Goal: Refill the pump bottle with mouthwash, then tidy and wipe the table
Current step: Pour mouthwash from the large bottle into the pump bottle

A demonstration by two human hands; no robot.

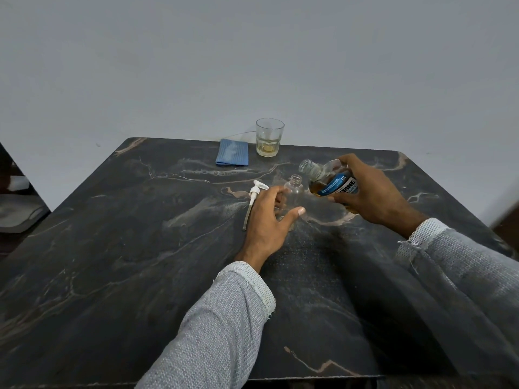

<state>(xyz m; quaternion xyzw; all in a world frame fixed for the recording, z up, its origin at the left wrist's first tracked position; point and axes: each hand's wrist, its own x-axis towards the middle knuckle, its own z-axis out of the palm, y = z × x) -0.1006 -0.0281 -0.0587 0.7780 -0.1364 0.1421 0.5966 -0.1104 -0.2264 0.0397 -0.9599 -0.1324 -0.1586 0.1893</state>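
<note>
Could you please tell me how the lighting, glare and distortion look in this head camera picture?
Head view: soft, even light; a faint sheen on the dark marble table, no harsh glare; a soft shadow under the right hand holding the mouthwash bottle; wide-angle distortion splays the table edges; the empty pump bottle is clear and hard to read against the dark top.

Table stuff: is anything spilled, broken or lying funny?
No spill or damage shows. The white pump head lies on its side on the table, off the small clear bottle. The right hand tilts the uncapped mouthwash bottle sideways, which fits pouring.
</note>
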